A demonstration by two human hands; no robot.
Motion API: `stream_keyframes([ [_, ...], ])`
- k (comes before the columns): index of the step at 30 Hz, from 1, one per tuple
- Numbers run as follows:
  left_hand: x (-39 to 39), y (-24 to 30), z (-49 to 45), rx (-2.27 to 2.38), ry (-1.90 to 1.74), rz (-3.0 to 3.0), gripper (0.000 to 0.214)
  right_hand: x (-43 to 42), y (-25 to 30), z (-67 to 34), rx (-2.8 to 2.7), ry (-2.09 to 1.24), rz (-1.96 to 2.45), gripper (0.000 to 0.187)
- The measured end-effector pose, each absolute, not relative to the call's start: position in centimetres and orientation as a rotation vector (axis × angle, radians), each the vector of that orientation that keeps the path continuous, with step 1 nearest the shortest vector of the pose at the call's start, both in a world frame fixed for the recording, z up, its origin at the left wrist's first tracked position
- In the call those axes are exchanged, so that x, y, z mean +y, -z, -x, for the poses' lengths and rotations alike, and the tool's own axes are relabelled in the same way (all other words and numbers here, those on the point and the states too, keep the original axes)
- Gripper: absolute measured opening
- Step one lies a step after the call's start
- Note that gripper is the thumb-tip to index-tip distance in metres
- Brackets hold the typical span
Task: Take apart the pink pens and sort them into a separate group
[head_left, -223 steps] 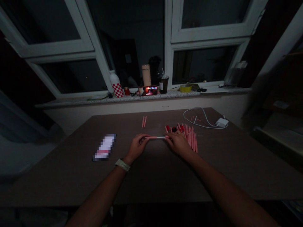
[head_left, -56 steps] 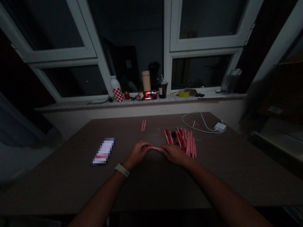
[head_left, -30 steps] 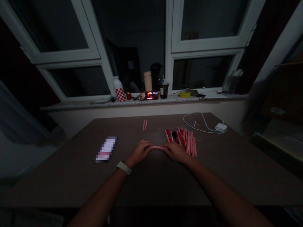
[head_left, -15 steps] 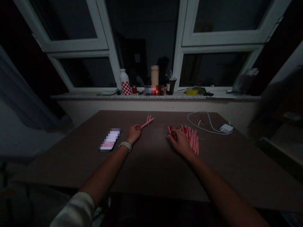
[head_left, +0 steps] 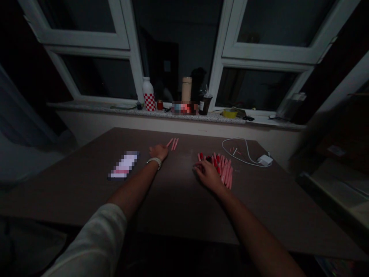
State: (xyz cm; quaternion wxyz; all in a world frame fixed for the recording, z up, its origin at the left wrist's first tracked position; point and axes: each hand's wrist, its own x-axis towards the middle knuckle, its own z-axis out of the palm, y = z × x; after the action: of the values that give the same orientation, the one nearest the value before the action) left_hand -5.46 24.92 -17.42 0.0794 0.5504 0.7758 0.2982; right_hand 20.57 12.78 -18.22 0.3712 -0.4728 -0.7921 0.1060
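My left hand (head_left: 159, 151), a pale watch on its wrist, reaches to the far middle of the brown table (head_left: 178, 200). Its fingers are bunched at the near end of a pink pen (head_left: 169, 142). That pen lies beside two more pink pens (head_left: 174, 143). My right hand (head_left: 206, 174) lies with fingers stretched out at the left edge of a pile of several pink and red pens (head_left: 223, 167), touching the nearest ones. The light is dim, so finger detail is poor.
A blurred phone-like object (head_left: 123, 165) lies left of my left hand. A white charger with its cable (head_left: 263, 159) sits at the far right of the table. The windowsill (head_left: 115, 109) holds a checked bottle (head_left: 148, 94), a tan flask (head_left: 186, 89), a dark cup (head_left: 204, 104) and a tape roll (head_left: 230, 113).
Earlier both hands held one pink pen between them. My left hand has carried it up to the two pens at the back, and my right hand went back to the pile.
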Motion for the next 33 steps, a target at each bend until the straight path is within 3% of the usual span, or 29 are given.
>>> stream_keyframes([
  [5,23.3,17.3,3.5,2.383,-1.072,-1.868,0.038,12.2,18.1,-19.7,-2.096,-0.347,1.22,0.018],
  [10,21.1,17.7,-1.4,1.854,-0.913,-2.418,0.027,12.1,18.3,-19.3,-2.138,-0.357,1.229,0.019],
  [16,20.2,18.4,-5.6,1.555,-0.458,-2.385,0.037,12.0,18.0,-19.8,-2.099,-0.347,1.291,0.018],
  [21,20.7,18.0,-6.3,1.558,-0.355,-2.341,0.026,11.9,17.5,-20.0,-2.058,-0.313,1.32,0.017],
  [33,20.7,17.1,-6.2,1.574,-0.25,-2.226,0.034,11.9,17.6,-19.8,-2.043,-0.303,1.307,0.017],
])
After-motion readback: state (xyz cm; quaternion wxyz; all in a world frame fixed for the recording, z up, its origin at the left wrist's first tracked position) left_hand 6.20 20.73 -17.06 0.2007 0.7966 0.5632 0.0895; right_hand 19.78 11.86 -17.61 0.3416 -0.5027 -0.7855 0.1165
